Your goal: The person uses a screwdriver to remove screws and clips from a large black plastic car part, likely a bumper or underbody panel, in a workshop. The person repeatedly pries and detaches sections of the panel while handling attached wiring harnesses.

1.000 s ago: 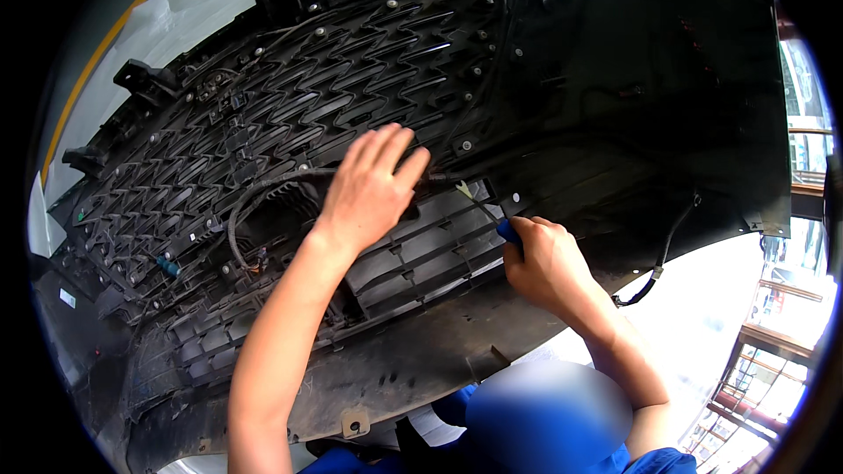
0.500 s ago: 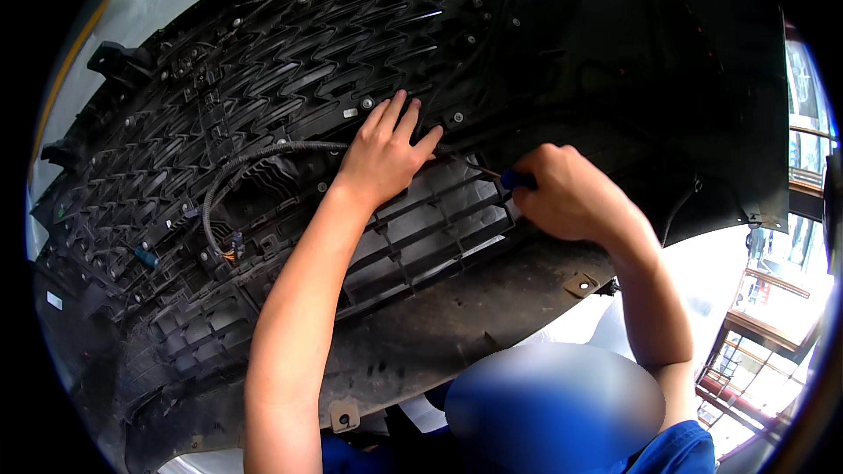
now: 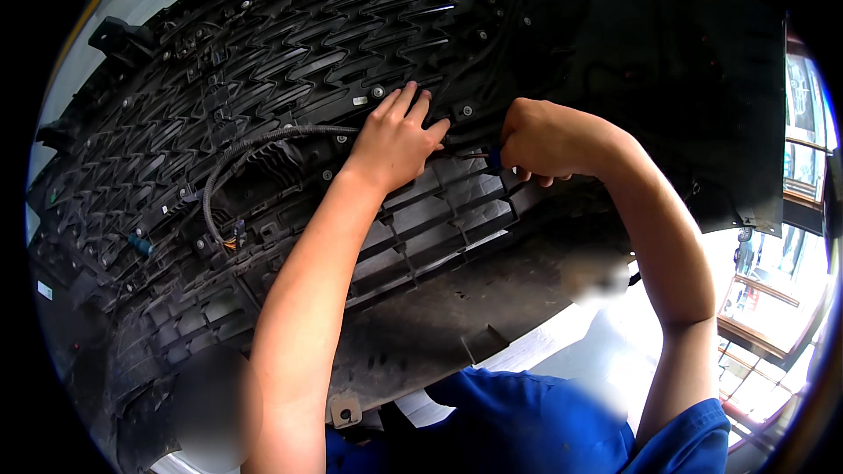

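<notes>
A large black car bumper with a zigzag-patterned grille (image 3: 290, 70) fills most of the view, its inner side toward me. My left hand (image 3: 395, 136) rests on it with fingers spread, between the grille and the lower slatted opening (image 3: 439, 202). My right hand (image 3: 553, 139), just to the right, is wrapped round a screwdriver (image 3: 493, 158) with a blue handle. Its thin shaft points left toward my left thumb; the tip's contact with the bumper is hidden near that hand. A ribbed black cable sleeve (image 3: 255, 136) runs leftward from beneath my left hand.
Coloured wires with a connector (image 3: 233, 237) hang at the sleeve's lower end. A metal mounting tab (image 3: 345, 410) sticks out at the bumper's near edge. Screw heads (image 3: 378, 92) dot the grille's border. Shelving or window frames (image 3: 764, 316) stand at the far right.
My right hand has moved up and turned, so the screwdriver lies more level. My left hand stays on the same spot of the bumper, while the whole view has shifted slightly.
</notes>
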`<state>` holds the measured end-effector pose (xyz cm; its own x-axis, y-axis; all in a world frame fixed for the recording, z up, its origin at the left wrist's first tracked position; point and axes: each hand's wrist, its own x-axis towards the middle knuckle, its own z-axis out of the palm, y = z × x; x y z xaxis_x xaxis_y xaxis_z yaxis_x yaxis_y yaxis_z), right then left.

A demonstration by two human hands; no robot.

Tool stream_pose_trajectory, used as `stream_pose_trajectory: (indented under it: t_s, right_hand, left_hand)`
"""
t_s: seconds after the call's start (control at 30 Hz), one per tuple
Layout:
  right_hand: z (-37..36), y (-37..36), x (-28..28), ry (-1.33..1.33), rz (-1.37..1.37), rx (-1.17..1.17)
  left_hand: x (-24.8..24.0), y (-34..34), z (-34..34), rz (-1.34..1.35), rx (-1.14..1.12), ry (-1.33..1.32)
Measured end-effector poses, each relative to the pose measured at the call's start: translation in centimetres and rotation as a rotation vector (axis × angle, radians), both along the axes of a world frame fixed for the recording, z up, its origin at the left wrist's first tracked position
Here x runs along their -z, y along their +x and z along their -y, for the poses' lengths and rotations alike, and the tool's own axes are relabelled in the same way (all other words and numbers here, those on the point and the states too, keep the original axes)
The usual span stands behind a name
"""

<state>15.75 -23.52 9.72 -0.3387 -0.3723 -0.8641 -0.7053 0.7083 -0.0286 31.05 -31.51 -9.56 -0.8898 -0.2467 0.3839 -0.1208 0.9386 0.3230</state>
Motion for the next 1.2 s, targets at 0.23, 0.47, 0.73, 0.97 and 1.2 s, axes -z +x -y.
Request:
stream_pose_trajectory:
  t_s: [0.23,0.47,0.73,0.97,1.2]
  right_hand:
    - [-4.6,4.2,2.3,-0.357,-0.154,-0.147]
    - [-3.7,6.5,1.4,-0.378,-0.168,-0.071]
    - [-5.8,10.2,0.8,-0.401,-0.156,0.175]
    - [-10.6,12.8,3.8,-0.432,-0.279,0.059]
    - [-4.0,7.9,3.0,-0.240,0.055,0.272]
  left_hand:
    - [0.6,0.9,0.2,-0.003,-0.030,0.023]
    - [-0.5,1.2,0.0,0.014,0.006,0.029]
    - [0.1,1.9,-1.1,0.181,0.094,0.140]
    - [3.2,1.4,-1.9,0.227,0.083,0.084]
    - [0.0,3.4,0.0,0.248,0.017,-0.084]
